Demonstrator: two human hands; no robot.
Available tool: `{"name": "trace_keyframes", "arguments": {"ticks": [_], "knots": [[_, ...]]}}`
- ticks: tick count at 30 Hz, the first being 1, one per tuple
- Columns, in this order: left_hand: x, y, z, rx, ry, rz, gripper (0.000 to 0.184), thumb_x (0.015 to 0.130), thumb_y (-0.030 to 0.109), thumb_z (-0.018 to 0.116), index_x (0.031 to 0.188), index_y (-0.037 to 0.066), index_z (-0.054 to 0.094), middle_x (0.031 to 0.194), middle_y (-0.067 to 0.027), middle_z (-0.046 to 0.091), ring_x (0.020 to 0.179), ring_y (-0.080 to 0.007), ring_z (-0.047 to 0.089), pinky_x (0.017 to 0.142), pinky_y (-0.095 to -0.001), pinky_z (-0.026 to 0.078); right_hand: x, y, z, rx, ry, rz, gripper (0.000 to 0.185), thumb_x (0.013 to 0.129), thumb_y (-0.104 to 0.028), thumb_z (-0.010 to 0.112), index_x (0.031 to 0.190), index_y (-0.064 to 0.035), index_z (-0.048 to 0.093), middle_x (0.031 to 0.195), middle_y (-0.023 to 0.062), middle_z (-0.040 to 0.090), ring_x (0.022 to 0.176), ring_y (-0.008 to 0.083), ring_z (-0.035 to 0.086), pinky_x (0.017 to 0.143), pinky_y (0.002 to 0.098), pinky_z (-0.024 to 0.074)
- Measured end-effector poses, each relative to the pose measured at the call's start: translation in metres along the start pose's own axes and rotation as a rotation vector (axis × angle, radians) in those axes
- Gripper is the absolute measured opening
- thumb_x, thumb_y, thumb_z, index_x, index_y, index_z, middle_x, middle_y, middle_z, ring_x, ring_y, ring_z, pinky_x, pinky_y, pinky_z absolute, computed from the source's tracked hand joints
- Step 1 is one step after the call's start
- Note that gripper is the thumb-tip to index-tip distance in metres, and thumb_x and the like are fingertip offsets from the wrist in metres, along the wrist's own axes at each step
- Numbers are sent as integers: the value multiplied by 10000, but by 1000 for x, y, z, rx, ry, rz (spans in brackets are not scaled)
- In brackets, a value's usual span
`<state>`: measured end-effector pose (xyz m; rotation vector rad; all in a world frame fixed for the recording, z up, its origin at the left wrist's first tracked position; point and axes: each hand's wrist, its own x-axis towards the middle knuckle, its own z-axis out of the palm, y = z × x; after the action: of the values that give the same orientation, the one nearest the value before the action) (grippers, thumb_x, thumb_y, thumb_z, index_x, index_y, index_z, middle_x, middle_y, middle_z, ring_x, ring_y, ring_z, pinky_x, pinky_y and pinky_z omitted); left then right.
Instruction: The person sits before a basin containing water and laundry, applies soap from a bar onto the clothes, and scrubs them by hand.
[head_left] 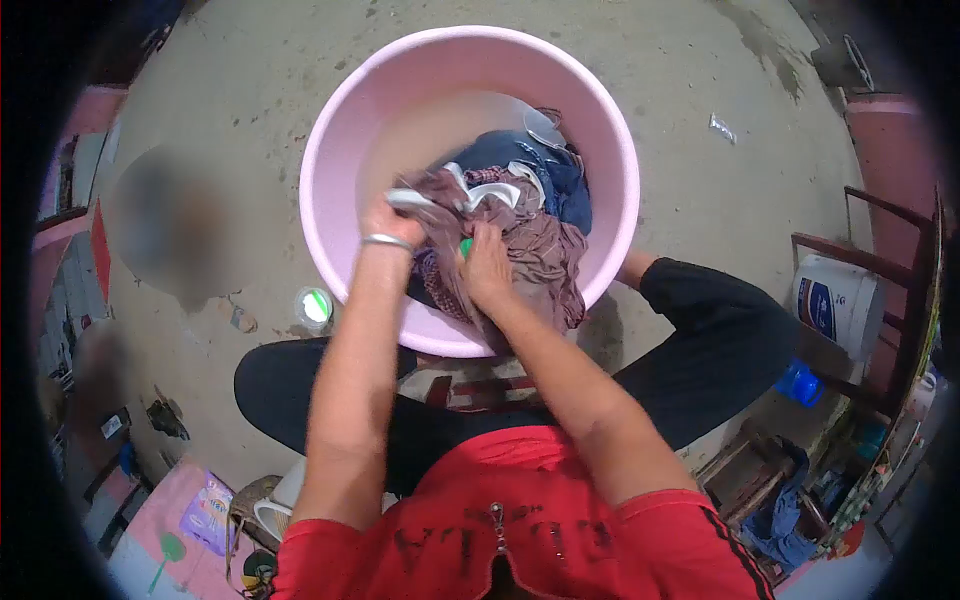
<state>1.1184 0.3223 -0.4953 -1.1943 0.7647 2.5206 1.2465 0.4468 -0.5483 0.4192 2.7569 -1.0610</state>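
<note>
A large pink tub (312, 190) stands on the floor between my knees, holding cloudy water and wet clothes. My left hand (388, 222), with a bangle at the wrist, grips a raised fold of a brownish-maroon checked shirt (545, 250) near the tub's left side. Against the same shirt, my right hand (487, 268) is closed around a small green object (466, 246); the fingers cover most of it, so its kind is hidden. White trim shows on the shirt. Behind it lies a dark blue garment (568, 195), with a whitish bowl-like piece (543, 127) beside it.
A small round container (314, 308) sits left of the tub. At right are a white bucket (838, 300), a blue plastic item (799, 383) and a wooden frame (860, 250). A purple packet (207, 512) lies lower left. A wrapper (722, 128) rests on the concrete floor.
</note>
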Motion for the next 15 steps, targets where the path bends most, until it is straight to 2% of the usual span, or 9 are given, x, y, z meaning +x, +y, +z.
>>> {"name": "trace_keyframes", "arguments": {"ticks": [2,3,4,7,9,11,12,14,15], "knots": [[-28,46,36,14,10,21,362,963,246,314,1114,-6,525,1150,-212,544,1047,-358,530,988,-540,382,2,15,-7,-274,-38,-128,421,746,-139,604,1149,-89,492,1113,172,515,979,340,541,836,460,457],[14,82,1,367,-130,95,398,973,279,289,1111,-14,519,1124,-215,548,1032,-353,532,983,-563,376,3,43,-10,-439,-23,-275,429,748,-127,592,1165,-103,492,1133,154,512,967,321,547,832,447,461],[60,116,-36,57,-391,30,430,985,299,256,1102,-26,514,1123,-210,541,1055,-342,521,993,-566,361,2,60,-22,-439,-9,-272,425,760,-128,580,1175,-110,491,1138,143,514,968,316,550,825,449,463],[6,99,18,174,-178,169,474,993,347,231,1110,-23,502,1124,-186,539,1073,-330,511,995,-551,363,25,79,-64,-434,20,-188,446,753,-131,593,1185,-107,488,1130,143,520,973,321,556,823,453,465],[35,80,-21,206,-249,37,489,935,452,434,1140,10,483,1129,-142,550,1064,-305,519,959,-497,408,16,77,-76,-410,-27,-81,472,734,-133,619,1185,-99,486,1117,155,523,976,332,558,827,454,465],[12,18,-47,642,-183,-32,434,801,328,629,1128,56,545,1053,-113,596,978,-257,564,881,-436,460,15,76,-83,-194,43,24,510,691,-132,670,1163,-78,486,1086,183,525,969,362,565,820,451,475],[9,-16,-74,1066,45,-122,376,822,344,588,1087,77,584,1001,-94,618,976,-235,585,794,-431,505,11,78,-86,-194,37,25,510,691,-132,670,1163,-78,486,1086,183,525,969,362,565,820,451,475],[-32,-85,-120,1342,-8,-325,522,760,356,656,1166,43,559,1012,-153,620,1074,-286,549,883,-428,441,1,80,-93,-244,-49,-195,536,657,-140,711,1135,-54,485,1076,206,522,945,390,574,803,449,489],[-67,-112,-131,1789,10,26,468,765,329,653,1112,26,574,996,-176,620,1070,-308,549,888,-419,432,-6,71,-102,-242,-57,-192,536,657,-140,711,1135,-54,485,1076,206,522,945,390,574,803,449,489]]}}
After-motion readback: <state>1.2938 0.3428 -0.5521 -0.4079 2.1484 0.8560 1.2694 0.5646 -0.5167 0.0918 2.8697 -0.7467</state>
